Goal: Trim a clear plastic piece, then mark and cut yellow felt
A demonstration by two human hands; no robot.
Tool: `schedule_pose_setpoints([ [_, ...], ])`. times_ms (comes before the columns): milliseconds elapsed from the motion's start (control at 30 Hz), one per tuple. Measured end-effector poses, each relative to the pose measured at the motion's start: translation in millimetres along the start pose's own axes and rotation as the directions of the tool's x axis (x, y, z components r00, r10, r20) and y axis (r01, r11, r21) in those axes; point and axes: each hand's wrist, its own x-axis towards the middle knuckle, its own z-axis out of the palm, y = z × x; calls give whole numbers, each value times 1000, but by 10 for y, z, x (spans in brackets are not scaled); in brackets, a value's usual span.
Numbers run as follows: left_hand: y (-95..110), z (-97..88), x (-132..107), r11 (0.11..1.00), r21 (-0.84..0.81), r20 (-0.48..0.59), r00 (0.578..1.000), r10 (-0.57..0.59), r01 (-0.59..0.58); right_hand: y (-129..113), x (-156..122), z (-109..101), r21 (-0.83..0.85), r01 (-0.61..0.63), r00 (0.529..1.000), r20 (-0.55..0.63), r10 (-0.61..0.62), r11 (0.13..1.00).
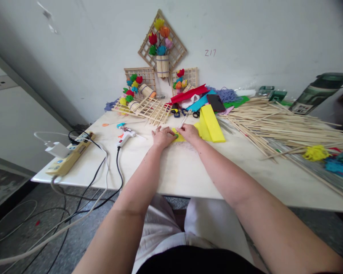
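My right hand (189,133) is closed around a slim white pen (185,118) that tilts up from the yellow crepe paper (213,125). My left hand (162,137) lies on the table at the paper's left end, fingers spread and fingertips by a small green piece (176,136) on the paper. Whether it pins that piece down, I cannot tell. To the right, the paper stands up in a folded strip. Left of my hands rests a white hot glue gun (126,137) with a black cord.
Bamboo lattices (157,112) with paper flowers stand at the back. Scissors (175,112), coloured paper (188,95) and a phone (215,103) lie behind my hands. Thin sticks (274,121) and a bottle (317,93) fill the right. A power strip (71,154) sits at the left edge.
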Motion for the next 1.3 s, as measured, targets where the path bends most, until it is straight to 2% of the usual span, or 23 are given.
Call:
schedule_pose_setpoints([
  [400, -15, -1, -2, 1000, -20, 0, 1000, 13, -13, -25, -11, -18, -4, -2, 999, 55, 3, 1000],
  [700, -2, -6, -2, 1000, -27, 9, 1000, -1, 1, -44, -8, -13, -90, 29, 998, 57, -24, 995],
  [1300, -15, 7, 15, 999, -53, 15, 1000, 6, -5, -28, -11, 12, -145, 65, 997, 42, -60, 987],
])
